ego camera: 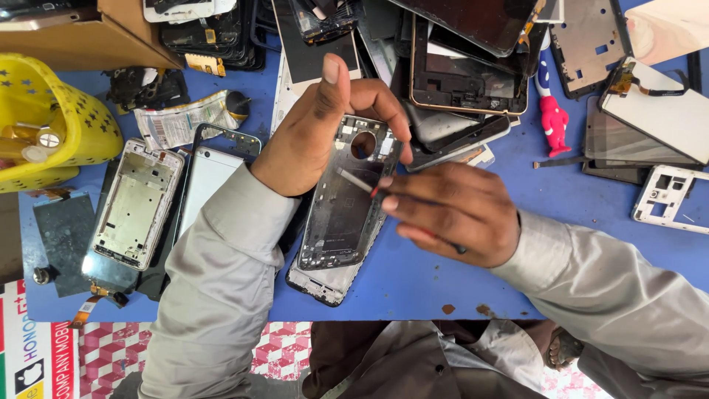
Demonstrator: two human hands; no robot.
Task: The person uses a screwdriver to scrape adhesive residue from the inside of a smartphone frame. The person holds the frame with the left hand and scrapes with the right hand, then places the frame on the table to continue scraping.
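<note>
At the far left a yellow basket (81, 129) with star-shaped holes sits on the blue desk (421, 284), with a brown cardboard box (88, 33) above it. Just right of the basket lies a crumpled printed packet (181, 122), and below that a pale phone frame (135, 203) rests face up beside a white phone back (207, 185), the two close together. A dark flat panel (63, 236) lies under the frame's lower left corner.

Near the middle, the left hand (317, 125) holds up the top end of a dark phone chassis (347, 199), thumb raised and fingers curled over its upper edge, so the hand is pinching the chassis. The chassis is tilted, its round opening near the fingers, and its lower end lies over a second silver frame (321, 284) on the desk. The grey left sleeve (221, 295) runs down to the bottom edge.

Just right of the chassis, the right hand (454, 214) has its fingers pressed together around a thin tool with a red collar (362, 183), whose metal tip touches the chassis face.

Above both hands a heap of dismantled phone screens (458, 74) spreads across the top. Farther right a small red figure (554, 122) stands on the desk, then a dark glass panel (628, 144), and at the far right edge a white phone frame (668, 196) lies flat
</note>
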